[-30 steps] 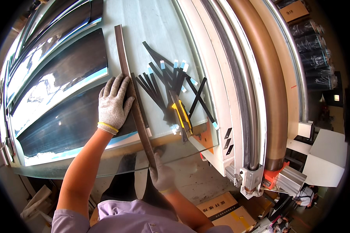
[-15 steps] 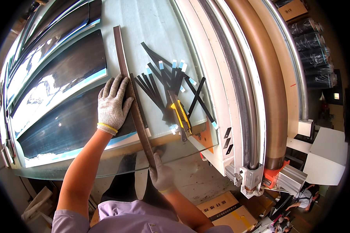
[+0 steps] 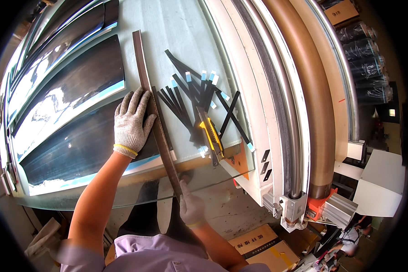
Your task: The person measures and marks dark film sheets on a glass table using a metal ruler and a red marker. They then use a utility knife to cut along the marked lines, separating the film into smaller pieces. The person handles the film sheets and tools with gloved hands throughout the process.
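My left hand (image 3: 133,122), in a grey knit glove, lies flat with its fingers stretched out. It rests on a glossy dark sheet (image 3: 81,140) with a blue and white edge, its fingertips and thumb against a long, narrow straightedge (image 3: 143,68). That bar runs from the far part of the glass-topped table past the near edge. At its near end my gloved right hand (image 3: 192,208) is closed on the bar, with some fingers hidden. Right of the bar lie several black strips (image 3: 179,106) with light-blue tips, and a yellow utility knife (image 3: 211,133) on top of them.
More dark glossy sheets (image 3: 77,81) cover the table's left side. Along the right runs a machine with a big brown roller (image 3: 319,113) and metal rails. A cardboard box (image 3: 258,247) stands below the near edge. Wrapped black rolls (image 3: 367,65) are stacked far right.
My right hand and the near end of the straightedge have shifted very slightly to the right. My left hand stays in place.
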The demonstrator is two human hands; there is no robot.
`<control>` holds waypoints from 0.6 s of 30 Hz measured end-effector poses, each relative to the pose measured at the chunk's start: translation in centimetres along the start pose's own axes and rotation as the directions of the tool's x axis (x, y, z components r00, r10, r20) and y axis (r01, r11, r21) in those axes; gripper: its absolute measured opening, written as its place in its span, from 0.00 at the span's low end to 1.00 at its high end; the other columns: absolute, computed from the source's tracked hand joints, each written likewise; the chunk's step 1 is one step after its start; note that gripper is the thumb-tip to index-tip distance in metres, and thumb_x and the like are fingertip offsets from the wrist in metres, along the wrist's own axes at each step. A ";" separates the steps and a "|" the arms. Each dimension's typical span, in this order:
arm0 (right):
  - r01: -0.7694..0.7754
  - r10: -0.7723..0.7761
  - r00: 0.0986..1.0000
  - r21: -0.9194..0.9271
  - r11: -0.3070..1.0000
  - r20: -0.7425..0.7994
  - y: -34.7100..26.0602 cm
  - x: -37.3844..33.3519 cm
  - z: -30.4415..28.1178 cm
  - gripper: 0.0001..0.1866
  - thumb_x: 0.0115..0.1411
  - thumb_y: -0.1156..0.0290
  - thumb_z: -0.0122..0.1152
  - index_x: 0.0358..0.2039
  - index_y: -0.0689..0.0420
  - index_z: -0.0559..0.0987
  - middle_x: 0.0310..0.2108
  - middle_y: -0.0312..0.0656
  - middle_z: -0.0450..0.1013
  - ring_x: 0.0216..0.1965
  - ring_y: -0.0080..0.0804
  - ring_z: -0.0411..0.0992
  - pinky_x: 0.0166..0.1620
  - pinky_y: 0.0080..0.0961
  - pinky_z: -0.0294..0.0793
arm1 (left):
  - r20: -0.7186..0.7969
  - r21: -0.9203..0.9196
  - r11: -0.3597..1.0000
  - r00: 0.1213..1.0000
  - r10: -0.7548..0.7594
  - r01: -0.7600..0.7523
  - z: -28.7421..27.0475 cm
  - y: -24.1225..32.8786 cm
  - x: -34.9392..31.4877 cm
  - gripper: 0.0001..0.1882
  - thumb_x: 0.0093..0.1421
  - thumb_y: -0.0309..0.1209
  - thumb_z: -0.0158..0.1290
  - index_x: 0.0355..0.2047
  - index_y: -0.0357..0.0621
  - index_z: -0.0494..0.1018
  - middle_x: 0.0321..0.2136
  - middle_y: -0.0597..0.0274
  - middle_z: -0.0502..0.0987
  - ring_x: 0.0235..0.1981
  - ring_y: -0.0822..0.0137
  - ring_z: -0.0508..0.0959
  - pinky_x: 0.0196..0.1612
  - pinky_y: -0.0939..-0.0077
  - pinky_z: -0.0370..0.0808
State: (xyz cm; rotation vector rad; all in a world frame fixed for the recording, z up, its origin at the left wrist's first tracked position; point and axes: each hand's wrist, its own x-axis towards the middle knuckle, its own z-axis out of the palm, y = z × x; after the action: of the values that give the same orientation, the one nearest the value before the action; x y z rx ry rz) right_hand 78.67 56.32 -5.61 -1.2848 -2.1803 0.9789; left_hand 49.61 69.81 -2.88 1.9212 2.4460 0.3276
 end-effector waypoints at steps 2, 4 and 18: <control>-0.016 0.017 1.000 0.055 0.998 -0.015 -0.2 0.2 -0.1 0.31 0.65 0.76 0.61 0.69 0.59 0.73 0.23 0.47 0.74 0.19 0.46 0.71 0.26 0.39 0.71 | 0.005 -0.008 1.000 1.000 -0.003 0.003 0.0 0.1 0.0 0.34 0.67 0.42 0.56 0.73 0.51 0.65 0.72 0.53 0.64 0.73 0.43 0.61 0.75 0.46 0.56; -0.020 0.023 0.999 0.093 0.996 -0.035 -0.3 0.3 0.0 0.30 0.65 0.77 0.60 0.69 0.59 0.73 0.20 0.48 0.70 0.19 0.48 0.69 0.26 0.41 0.69 | 0.010 -0.007 1.000 1.000 -0.002 0.002 0.0 0.0 0.0 0.34 0.67 0.41 0.56 0.73 0.51 0.64 0.72 0.53 0.65 0.73 0.43 0.62 0.75 0.45 0.56; 0.080 -0.081 0.996 -0.015 0.997 -0.040 0.4 0.3 0.0 0.34 0.60 0.77 0.62 0.69 0.63 0.72 0.44 0.46 0.84 0.20 0.41 0.73 0.28 0.35 0.75 | 0.005 0.000 1.000 1.000 -0.010 0.010 0.1 0.0 0.0 0.34 0.68 0.43 0.56 0.73 0.51 0.64 0.72 0.53 0.65 0.73 0.44 0.63 0.74 0.47 0.58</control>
State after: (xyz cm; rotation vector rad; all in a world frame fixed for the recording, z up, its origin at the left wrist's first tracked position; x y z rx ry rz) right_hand 78.75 56.76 -5.87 -1.2026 -2.1935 0.9002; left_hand 49.58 69.83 -2.94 1.9062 2.4522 0.3218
